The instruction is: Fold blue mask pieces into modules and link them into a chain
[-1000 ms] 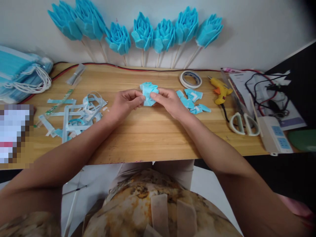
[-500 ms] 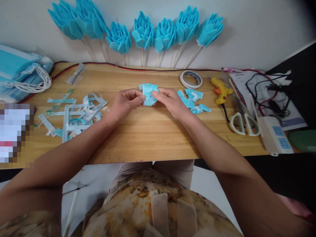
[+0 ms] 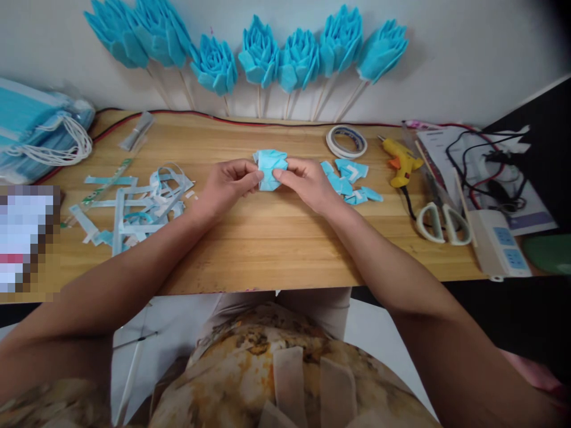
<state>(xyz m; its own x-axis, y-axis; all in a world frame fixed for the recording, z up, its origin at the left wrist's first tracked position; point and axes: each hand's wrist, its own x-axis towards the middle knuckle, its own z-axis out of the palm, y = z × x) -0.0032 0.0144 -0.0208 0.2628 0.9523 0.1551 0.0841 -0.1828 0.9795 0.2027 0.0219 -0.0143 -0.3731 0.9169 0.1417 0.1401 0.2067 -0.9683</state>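
A folded blue bundle (image 3: 270, 169) of thin fabric is held just above the worktop (image 3: 267, 255), near its middle and towards the far side. It is pinched from both sides: the grip of the left hand (image 3: 225, 187) is closed on its 9 o'clock edge, and the grip of the right hand (image 3: 307, 184) is closed on its 3 o'clock edge, thumb and forefinger on the folds.

The layers appear to be kept together by finger pressure alone. If either pinch were eased, the folds could spring open and the shape be lost. Too hard a squeeze could flatten or crease the petals.

Loose cut blue pieces (image 3: 350, 178) lie just beside the right hand at 3 o'clock and could be scattered by a careless wrist. A tape roll (image 3: 347, 141) is seen at 2 o'clock. Farther out at 3 o'clock lies a yellow glue gun (image 3: 401, 160), and whether it is hot cannot be told. If it is, fingers or fabric could be singed by a blind reach. Scissors (image 3: 441, 223) lie at 4 o'clock.

At 8 o'clock a heap of trimmed strips (image 3: 134, 205) is spread near the left forearm and could be dragged off the edge. Finished blue flowers (image 3: 259, 56) are leaned on the wall at 12 o'clock.
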